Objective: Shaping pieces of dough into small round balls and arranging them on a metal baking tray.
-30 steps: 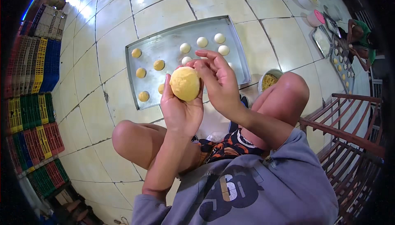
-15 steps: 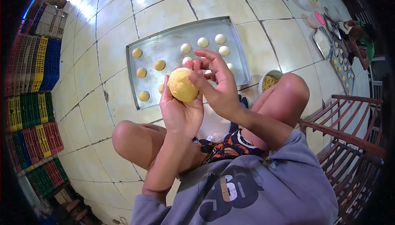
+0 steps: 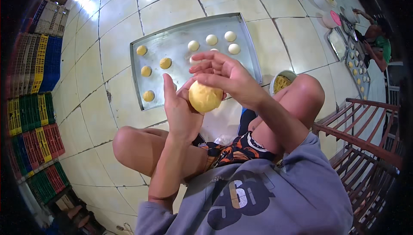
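A round yellow dough ball (image 3: 205, 98) rests against the fingers of my left hand (image 3: 183, 116), whose palm is turned up and thumb stands out to the side. My right hand (image 3: 238, 80) arches over the ball from the right, its fingers stretched and apart. Its thumb is at the ball's upper edge; whether it presses there I cannot tell. Beyond my hands lies a wide metal tray (image 3: 172, 41) on the floor. Several yellow dough balls (image 3: 165, 63) sit on its left side and several white ones (image 3: 211, 39) on its right, partly hidden by my right hand.
By my right knee stands a bowl of yellow shreds (image 3: 282, 83). Stacked coloured crates (image 3: 45, 65) line the left. A brown slatted rack (image 3: 357, 136) is close on the right. Farther right, another person (image 3: 378, 41) is beside a tray of dough balls (image 3: 356, 65).
The dough ball has shifted right and slightly down, off the left palm toward its fingers. My left thumb has spread away, and the right hand has moved over the ball's top.
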Tool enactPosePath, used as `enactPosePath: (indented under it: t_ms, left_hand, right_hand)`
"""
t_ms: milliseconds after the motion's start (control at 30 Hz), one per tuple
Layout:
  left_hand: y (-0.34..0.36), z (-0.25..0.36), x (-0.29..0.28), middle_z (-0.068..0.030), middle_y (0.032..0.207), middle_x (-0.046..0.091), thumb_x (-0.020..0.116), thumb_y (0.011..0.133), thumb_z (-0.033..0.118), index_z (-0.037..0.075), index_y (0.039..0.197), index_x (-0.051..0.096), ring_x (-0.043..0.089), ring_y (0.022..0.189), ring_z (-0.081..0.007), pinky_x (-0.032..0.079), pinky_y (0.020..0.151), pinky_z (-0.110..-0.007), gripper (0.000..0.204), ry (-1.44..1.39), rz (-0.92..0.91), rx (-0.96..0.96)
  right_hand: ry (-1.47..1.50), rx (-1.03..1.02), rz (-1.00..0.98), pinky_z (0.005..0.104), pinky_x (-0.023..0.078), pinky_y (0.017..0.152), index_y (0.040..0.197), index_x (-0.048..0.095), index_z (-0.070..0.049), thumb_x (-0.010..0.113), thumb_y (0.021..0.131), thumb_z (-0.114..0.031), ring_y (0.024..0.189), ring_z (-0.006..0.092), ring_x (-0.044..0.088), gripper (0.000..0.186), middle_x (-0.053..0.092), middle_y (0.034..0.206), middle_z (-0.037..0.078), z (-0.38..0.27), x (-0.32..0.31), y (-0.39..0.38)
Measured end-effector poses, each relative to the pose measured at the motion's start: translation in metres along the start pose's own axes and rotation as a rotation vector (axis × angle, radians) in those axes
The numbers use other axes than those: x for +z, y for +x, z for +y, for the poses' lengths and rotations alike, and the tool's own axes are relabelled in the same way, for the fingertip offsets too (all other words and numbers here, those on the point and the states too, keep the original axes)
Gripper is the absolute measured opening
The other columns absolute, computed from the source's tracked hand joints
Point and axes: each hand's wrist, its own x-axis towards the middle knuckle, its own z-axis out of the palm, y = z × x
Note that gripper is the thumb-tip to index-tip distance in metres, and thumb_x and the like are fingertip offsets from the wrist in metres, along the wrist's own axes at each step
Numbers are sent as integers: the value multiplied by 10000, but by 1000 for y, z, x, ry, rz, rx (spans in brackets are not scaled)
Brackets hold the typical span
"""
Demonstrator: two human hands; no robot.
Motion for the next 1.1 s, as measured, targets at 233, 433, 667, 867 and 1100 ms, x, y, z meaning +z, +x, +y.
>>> enactPosePath:
  t_ms: [233,433,667,867,1100]
  left_hand:
    - [-1,-1,2,-227,1149,619,200,941,697,-111,1236,507,635,1019,-293,503,938,-385,913,147,114,-35]
    - [6,-6,-7,-241,1179,604,176,941,700,-117,1280,473,622,1063,-319,502,934,-372,933,48,89,-108]
    - [-3,-27,7,-263,1375,436,243,968,645,-34,1460,214,527,1214,-328,457,987,-379,840,-36,182,-97]
    - [-23,-44,11,-250,1517,208,352,1010,507,48,1521,-15,336,1372,-317,323,1096,-393,778,258,608,102]
    - [-85,-33,83,-256,1416,406,624,909,231,-21,1443,330,471,1259,-353,400,1040,-415,660,1064,143,108]
  right_hand:
    - [-52,45,-100,283,467,920,1226,575,-26,581,933,-75,1039,151,584,297,625,1144,97,-5,-8,2]
    - [-416,-71,-39,286,456,897,1227,590,-59,723,804,-92,1012,160,565,444,634,1135,55,-13,-22,5]
    - [-949,-214,-515,312,462,827,1159,627,-89,788,617,-112,907,199,562,565,630,1041,39,-10,-46,-6]
    - [-594,115,-400,325,463,827,1110,639,-72,758,555,-16,900,221,563,571,627,1058,54,15,-59,10]
    - [-1065,-169,-64,339,485,804,1038,635,-54,737,589,-128,855,262,564,466,597,946,79,137,-103,136]
